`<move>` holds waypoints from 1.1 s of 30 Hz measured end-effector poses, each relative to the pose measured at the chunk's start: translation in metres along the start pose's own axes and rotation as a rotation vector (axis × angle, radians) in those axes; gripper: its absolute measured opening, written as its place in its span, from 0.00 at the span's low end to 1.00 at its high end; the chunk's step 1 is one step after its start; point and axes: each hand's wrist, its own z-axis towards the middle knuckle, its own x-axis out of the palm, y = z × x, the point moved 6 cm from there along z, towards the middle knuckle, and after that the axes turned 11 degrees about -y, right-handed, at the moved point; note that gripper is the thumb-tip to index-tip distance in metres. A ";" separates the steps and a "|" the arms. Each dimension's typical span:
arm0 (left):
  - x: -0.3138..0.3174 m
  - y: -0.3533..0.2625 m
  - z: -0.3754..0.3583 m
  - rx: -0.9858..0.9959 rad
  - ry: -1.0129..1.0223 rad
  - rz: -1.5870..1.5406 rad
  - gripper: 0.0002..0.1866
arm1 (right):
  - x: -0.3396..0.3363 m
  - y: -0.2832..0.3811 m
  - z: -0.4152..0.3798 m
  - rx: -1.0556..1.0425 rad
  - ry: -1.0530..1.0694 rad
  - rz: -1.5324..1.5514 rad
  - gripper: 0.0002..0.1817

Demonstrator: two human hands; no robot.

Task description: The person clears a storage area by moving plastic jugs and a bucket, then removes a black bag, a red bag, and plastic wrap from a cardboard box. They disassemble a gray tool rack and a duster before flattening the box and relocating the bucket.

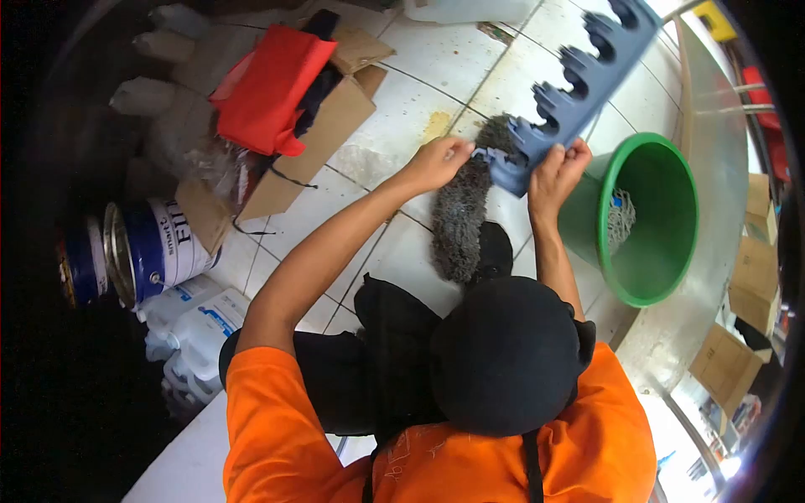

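Observation:
A long blue-grey plastic mop frame (587,71) with a row of notches slants up to the right over the tiled floor. A grey shaggy mop head (461,218) hangs from its lower end. My left hand (436,163) pinches the top of the mop head where it meets the frame. My right hand (558,172) grips the frame's lower end from the other side. Both arms reach forward from an orange shirt.
A green bucket (662,285) lies tipped at the right with pale mop strands (620,220) inside. An open cardboard box (335,126) holds red cloth (272,88) at the left. A paint can (151,251) and white jugs (201,323) stand lower left. More cardboard boxes (755,281) sit at the far right.

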 end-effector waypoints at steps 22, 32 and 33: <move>-0.248 -0.095 -0.145 0.104 -0.368 0.223 0.17 | 0.170 0.110 -0.139 0.500 0.671 0.541 0.13; -0.339 -0.020 -0.198 -0.333 -0.509 0.728 0.36 | 0.308 0.115 -0.271 0.669 0.952 0.609 0.15; -0.343 0.011 -0.203 -0.268 -0.488 0.699 0.37 | 0.306 0.101 -0.292 0.850 1.143 0.477 0.15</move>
